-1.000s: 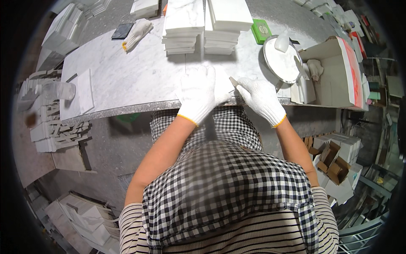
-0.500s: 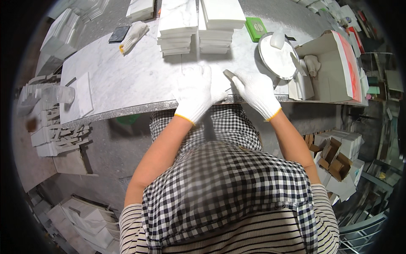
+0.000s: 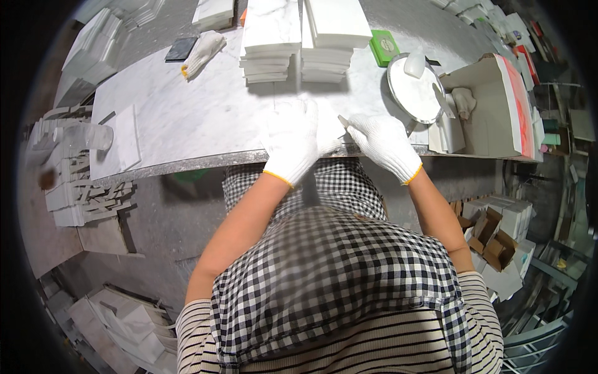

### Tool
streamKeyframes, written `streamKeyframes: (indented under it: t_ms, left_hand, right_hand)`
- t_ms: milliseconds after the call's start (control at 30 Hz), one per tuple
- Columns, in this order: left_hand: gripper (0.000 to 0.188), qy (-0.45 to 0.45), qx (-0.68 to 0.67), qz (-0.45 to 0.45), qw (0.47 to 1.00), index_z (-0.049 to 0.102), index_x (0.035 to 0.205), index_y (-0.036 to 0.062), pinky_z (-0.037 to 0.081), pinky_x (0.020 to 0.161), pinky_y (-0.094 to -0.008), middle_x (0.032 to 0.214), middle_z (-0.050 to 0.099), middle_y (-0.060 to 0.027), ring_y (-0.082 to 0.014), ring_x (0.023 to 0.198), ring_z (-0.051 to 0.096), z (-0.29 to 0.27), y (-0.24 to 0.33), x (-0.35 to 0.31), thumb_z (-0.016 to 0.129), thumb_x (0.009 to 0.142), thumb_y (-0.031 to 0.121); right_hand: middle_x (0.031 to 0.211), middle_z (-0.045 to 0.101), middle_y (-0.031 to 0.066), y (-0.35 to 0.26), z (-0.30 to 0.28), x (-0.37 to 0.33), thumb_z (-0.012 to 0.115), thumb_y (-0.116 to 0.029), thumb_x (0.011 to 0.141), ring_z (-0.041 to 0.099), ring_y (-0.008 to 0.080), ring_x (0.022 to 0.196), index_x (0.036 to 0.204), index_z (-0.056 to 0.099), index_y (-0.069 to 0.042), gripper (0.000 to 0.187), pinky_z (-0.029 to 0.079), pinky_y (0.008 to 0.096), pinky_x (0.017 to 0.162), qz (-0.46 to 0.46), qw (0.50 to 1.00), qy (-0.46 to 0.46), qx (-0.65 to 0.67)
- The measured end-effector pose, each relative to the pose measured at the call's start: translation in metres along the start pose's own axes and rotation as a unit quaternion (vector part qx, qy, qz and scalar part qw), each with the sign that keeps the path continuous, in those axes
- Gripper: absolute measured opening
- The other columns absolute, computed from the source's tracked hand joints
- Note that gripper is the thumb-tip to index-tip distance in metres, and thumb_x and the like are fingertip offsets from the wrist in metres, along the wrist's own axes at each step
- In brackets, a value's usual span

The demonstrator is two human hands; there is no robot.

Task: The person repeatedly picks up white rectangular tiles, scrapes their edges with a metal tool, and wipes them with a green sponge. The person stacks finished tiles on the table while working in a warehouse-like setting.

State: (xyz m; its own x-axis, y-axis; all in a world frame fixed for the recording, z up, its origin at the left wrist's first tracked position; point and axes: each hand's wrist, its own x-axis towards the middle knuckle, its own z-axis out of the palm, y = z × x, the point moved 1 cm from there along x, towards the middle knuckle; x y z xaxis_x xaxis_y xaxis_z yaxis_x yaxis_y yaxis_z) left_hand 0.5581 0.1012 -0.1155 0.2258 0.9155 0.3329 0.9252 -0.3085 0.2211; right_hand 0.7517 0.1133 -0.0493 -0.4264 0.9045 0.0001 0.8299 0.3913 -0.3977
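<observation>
Both my hands wear white knitted gloves at the front edge of the worktable. My left hand [image 3: 291, 140] lies over a bright white tile [image 3: 328, 121], fingers stretched forward and thumb toward the right; glare blurs the tile's outline. Just right of it, my right hand [image 3: 383, 140] is closed on a small flat grey-beige tool [image 3: 343, 121], whose tip points toward the tile. The glove hides the rest of the tool, so its kind is unclear. Beyond my hands stand two stacks of white tiles, a left stack [image 3: 270, 37] and a right stack [image 3: 333, 28].
At the right are a round tub of white paste [image 3: 412, 93], a green box [image 3: 385, 48] and an open carton [image 3: 489, 109]. A spare glove [image 3: 202, 55] and a dark pad [image 3: 180, 50] lie back left. A clear plastic container [image 3: 87, 136] sits at the left edge.
The view has shifted slightly, so the table's things appear a little further right. My right hand and its tool have moved slightly nearer the table's front edge; my left hand stays over the tile.
</observation>
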Motion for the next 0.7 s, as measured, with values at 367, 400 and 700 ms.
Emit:
streamKeyframes:
  t_ms: [367, 400, 700]
  left_hand:
    - [0.102, 0.001, -0.045, 0.015, 0.999, 0.052, 0.136, -0.006, 0.047, 0.09, -0.0463, 0.112, 0.058, -0.02, -0.0366, 0.105, 0.054, -0.01, 0.0, 0.002, 0.082, 0.067, 0.062]
    - [0.102, 0.001, -0.046, 0.016, 0.999, 0.052, 0.137, -0.0063, 0.047, 0.09, -0.046, 0.112, 0.058, -0.0199, -0.0366, 0.104, 0.054, -0.01, -0.002, 0.004, 0.082, 0.067, 0.061]
    - [0.101, 0.004, -0.033, 0.011, 0.999, 0.051, 0.137, -0.0068, 0.047, 0.09, -0.0451, 0.11, 0.059, -0.0208, -0.0365, 0.103, 0.055, 0.0, -0.002, 0.002, 0.083, 0.068, 0.059]
  right_hand:
    - [0.081, 0.069, 0.0158, 0.003, -0.011, -0.029, 0.058, -0.028, 0.098, 0.068, 0.0369, 0.076, 0.101, 0.071, -0.01, 0.022, 0.053, 0.0478, 0.068, 0.023, 0.996, -0.047, -0.065]
    - [0.08, 0.069, 0.0156, 0.001, -0.013, -0.024, 0.058, -0.028, 0.098, 0.068, 0.0366, 0.076, 0.1, 0.07, -0.01, 0.022, 0.052, 0.0476, 0.068, 0.012, 0.997, -0.014, -0.073]
    - [0.083, 0.07, 0.0142, 0.001, 0.017, 0.006, 0.058, -0.029, 0.099, 0.069, 0.0347, 0.078, 0.102, 0.071, -0.01, 0.023, 0.053, 0.0449, 0.07, 0.019, 0.999, 0.03, 0.006]
